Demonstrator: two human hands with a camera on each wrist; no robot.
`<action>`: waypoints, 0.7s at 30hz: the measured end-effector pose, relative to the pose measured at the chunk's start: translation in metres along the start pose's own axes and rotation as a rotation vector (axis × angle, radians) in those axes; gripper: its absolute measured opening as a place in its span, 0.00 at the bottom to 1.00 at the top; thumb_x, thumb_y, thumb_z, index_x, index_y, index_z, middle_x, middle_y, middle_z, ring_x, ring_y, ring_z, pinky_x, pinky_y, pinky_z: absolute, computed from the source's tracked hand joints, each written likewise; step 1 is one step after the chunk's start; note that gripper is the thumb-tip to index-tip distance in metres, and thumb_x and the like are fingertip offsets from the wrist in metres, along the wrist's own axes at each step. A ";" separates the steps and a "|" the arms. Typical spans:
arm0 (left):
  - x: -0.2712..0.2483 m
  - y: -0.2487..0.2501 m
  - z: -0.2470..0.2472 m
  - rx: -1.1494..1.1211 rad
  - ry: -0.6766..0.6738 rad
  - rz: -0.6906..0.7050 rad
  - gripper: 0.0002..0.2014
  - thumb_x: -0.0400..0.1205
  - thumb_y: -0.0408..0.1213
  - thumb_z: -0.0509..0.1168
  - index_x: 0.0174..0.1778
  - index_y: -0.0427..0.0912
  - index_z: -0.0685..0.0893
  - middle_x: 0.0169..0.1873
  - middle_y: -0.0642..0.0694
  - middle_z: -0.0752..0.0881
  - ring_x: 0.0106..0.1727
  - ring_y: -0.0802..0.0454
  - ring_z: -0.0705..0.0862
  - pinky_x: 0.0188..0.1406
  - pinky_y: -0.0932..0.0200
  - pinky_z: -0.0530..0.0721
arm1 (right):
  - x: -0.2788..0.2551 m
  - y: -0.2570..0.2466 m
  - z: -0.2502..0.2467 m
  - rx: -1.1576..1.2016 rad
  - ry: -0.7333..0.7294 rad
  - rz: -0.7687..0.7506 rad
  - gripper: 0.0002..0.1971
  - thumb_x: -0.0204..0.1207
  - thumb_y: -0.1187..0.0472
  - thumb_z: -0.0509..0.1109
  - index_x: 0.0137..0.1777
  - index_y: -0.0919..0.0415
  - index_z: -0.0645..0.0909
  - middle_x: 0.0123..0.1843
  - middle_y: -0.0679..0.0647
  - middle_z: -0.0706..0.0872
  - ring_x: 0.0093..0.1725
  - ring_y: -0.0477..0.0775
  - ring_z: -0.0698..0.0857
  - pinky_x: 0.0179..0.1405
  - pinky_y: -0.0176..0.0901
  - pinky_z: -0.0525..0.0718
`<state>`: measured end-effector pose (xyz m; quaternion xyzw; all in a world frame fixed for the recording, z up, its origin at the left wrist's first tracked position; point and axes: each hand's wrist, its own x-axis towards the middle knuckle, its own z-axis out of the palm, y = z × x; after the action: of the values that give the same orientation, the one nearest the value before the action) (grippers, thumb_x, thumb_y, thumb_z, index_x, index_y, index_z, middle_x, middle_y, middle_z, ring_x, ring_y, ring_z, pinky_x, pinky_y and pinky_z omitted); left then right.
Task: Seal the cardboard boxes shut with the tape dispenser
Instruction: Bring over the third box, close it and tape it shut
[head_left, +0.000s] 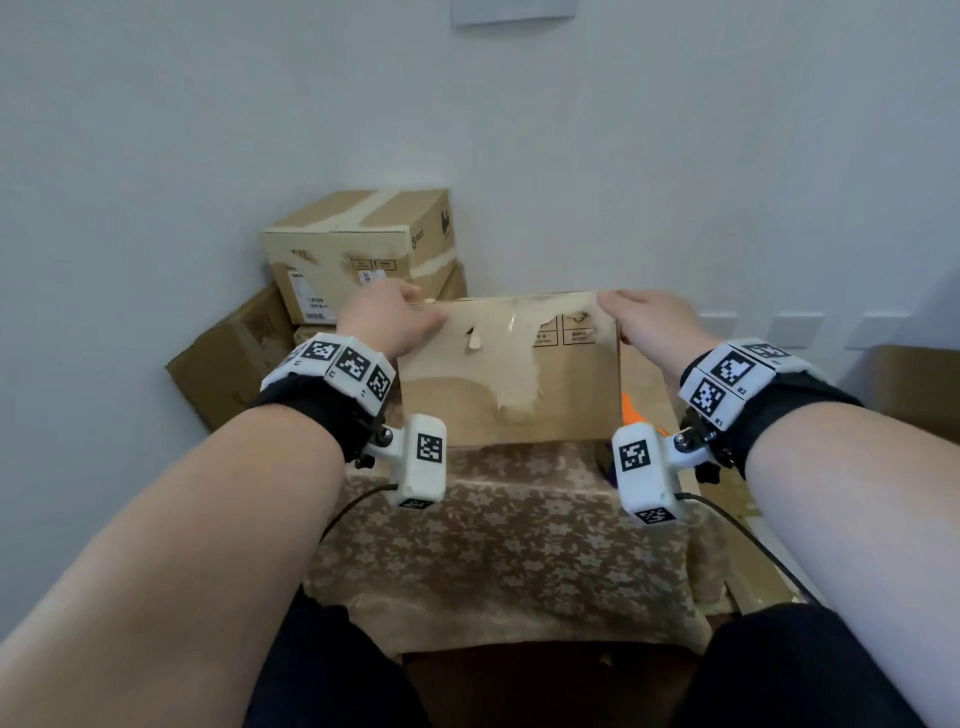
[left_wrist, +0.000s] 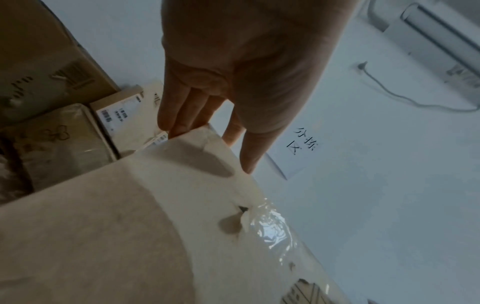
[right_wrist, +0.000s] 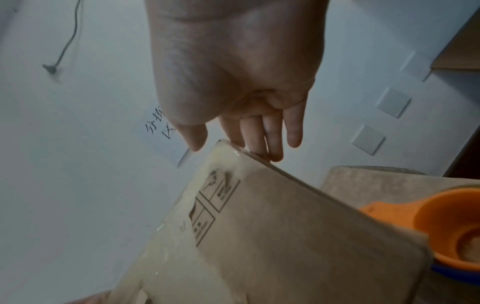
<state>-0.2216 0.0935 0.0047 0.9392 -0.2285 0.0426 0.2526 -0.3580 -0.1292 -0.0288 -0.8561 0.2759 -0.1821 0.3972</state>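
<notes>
A worn cardboard box (head_left: 509, 379) stands on edge on the cloth-covered table (head_left: 509, 545), its torn face with clear tape remnants toward me. My left hand (head_left: 415, 312) pinches its upper left corner (left_wrist: 197, 144), thumb on the front and fingers behind. My right hand (head_left: 623, 312) holds the upper right corner (right_wrist: 228, 156), thumb at the top edge and fingers down the side. The orange tape dispenser (head_left: 631, 410) lies on the table just right of the box, mostly hidden behind it; in the right wrist view its orange body (right_wrist: 446, 226) shows.
Taped boxes (head_left: 358, 249) are stacked against the wall behind the table on the left, with a brown one (head_left: 228, 358) tilted below. Another cardboard box (head_left: 919, 389) sits at the far right. A paper sign (left_wrist: 298, 152) hangs on the wall.
</notes>
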 end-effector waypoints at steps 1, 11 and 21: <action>-0.002 0.003 -0.005 -0.014 0.010 0.010 0.27 0.80 0.51 0.66 0.73 0.44 0.77 0.71 0.46 0.79 0.68 0.46 0.79 0.65 0.53 0.76 | -0.001 -0.004 -0.005 0.002 0.019 -0.017 0.18 0.83 0.48 0.58 0.43 0.59 0.83 0.43 0.56 0.85 0.54 0.61 0.82 0.52 0.46 0.75; -0.033 0.018 -0.031 0.031 0.058 0.056 0.20 0.78 0.40 0.69 0.67 0.43 0.83 0.62 0.46 0.85 0.52 0.50 0.84 0.51 0.59 0.80 | -0.022 -0.035 -0.032 0.089 0.033 -0.097 0.30 0.77 0.52 0.71 0.78 0.56 0.69 0.73 0.53 0.78 0.72 0.54 0.76 0.67 0.43 0.71; -0.046 0.008 -0.047 -0.136 0.012 0.033 0.15 0.76 0.34 0.71 0.59 0.42 0.87 0.46 0.47 0.89 0.40 0.48 0.89 0.48 0.50 0.89 | -0.012 -0.052 -0.032 0.125 0.004 -0.148 0.43 0.69 0.56 0.79 0.83 0.53 0.62 0.79 0.50 0.71 0.78 0.53 0.70 0.78 0.54 0.68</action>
<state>-0.2645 0.1293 0.0406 0.9158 -0.2446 0.0366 0.3166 -0.3673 -0.1130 0.0304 -0.8475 0.2006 -0.2294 0.4346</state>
